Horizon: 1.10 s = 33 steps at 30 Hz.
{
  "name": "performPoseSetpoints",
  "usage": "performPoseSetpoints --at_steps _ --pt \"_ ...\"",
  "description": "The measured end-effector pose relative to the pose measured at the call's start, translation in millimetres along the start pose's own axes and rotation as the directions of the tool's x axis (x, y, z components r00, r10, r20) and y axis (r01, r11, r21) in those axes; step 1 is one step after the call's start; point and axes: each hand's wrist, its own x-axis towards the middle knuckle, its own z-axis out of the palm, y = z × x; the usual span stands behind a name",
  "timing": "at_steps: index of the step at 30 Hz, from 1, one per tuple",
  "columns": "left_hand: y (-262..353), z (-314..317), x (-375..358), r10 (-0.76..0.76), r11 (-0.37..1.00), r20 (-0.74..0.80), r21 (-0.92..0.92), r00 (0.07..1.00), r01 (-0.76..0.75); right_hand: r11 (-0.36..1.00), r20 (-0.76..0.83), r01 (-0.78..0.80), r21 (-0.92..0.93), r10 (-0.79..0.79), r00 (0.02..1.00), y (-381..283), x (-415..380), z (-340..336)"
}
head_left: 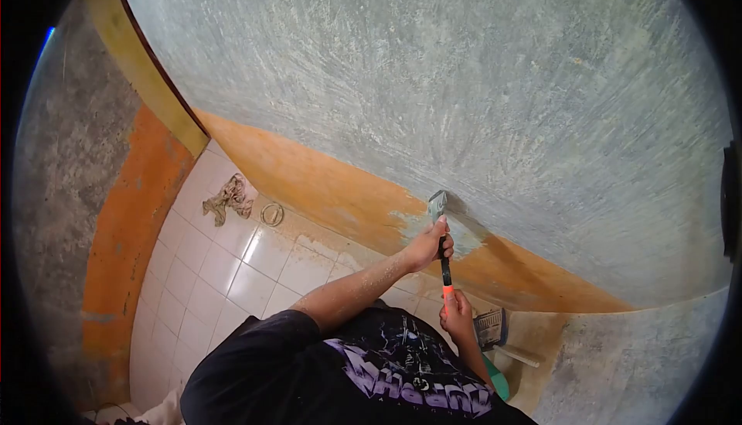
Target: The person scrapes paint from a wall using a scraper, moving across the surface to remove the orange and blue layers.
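Left hand curled around the scraper, right hand around its orange grip; likely light, stiff, best held there.

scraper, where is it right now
In the head view, the scraper is right of centre, its head near the top edge of the orange band on the wall, left hand on the shaft, right hand on the orange grip.

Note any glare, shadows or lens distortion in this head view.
In the head view, glare streaks the floor; a shadow darkens the wall just right of the scraper; fisheye distortion bows the outer scene, inside a black surround.
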Motion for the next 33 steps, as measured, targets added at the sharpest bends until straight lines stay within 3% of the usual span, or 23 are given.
performPoseSetpoints --at_steps 11,14,17,20,23,26,33 --pt "-16.5 4.4 2.9 0.112 0.993 -0.087 -0.01 0.99 -0.114 0.981 -0.082 0.088 -0.172 -0.103 0.991 10.8 7.1 -2.8" --pt "-18.9 6.6 8.4 0.151 0.988 -0.104 -0.005 0.983 -0.152 0.886 -0.093 0.238 -0.398 -0.297 0.95 25.8 15.5 -6.2" --pt "-19.3 5.6 10.1 0.18 0.983 -0.137 0.002 0.974 -0.182 0.928 -0.134 0.138 -0.347 -0.194 0.972 7.8 7.1 1.5" --pt "-11.8 2.2 10.1 0.193 0.98 -0.169 -0.007 0.966 -0.197 0.873 -0.115 0.192 -0.449 -0.269 0.956 12.4 18.2 2.8" --pt "-4.0 -2.5 7.1 0.208 0.977 -0.201 0.004 0.957 -0.211 0.905 -0.136 0.185 -0.384 -0.253 0.958 18.7 21.6 11.8" --pt "2.5 -8.0 4.7 0.233 0.971 -0.228 0.001 0.946 -0.239 0.862 -0.11 0.223 -0.456 -0.303 0.947 4.8 21.9 18.0" --pt "10.3 -16.9 -2.3 0.239 0.971 -0.197 0.037 0.951 -0.237 0.889 -0.095 0.192 -0.416 -0.252 0.963 18.8 32.3 27.1"
